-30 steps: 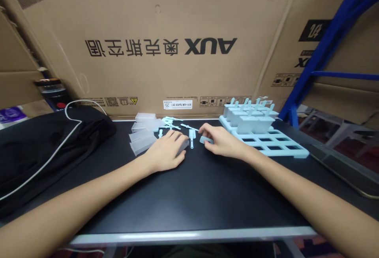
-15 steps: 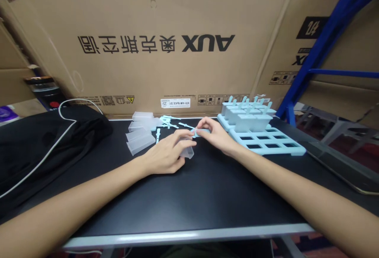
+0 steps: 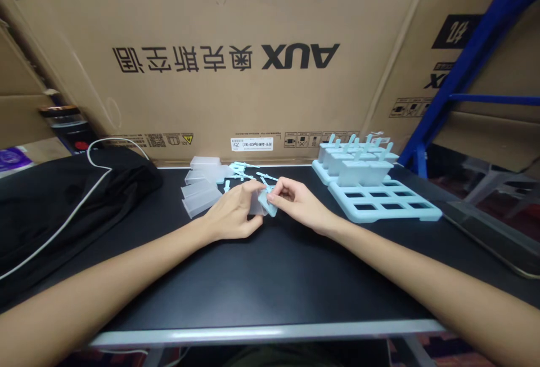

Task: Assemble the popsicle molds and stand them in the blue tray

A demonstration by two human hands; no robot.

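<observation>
Both hands meet over the black bench [image 3: 270, 277], just in front of its middle. The left hand [image 3: 234, 216] curls around a small frosted, see-through mould cup [image 3: 256, 207], a boxy tapered piece of pale plastic, its grip closed on the cup's sides. The right hand [image 3: 300, 204] has its grip pinched on a light blue stick lid [image 3: 267, 200], a flat little cap with a thin handle rising from it, held tilted against the cup's open end so the two pieces touch. Behind the left hand lie more frosted cups [image 3: 201, 190] on their sides, and beside them a scatter of loose blue sticks [image 3: 248, 173]. To the right sits a light blue tray [image 3: 390, 208] with rectangular holes, several filled moulds [image 3: 358, 162] standing in its far rows.
</observation>
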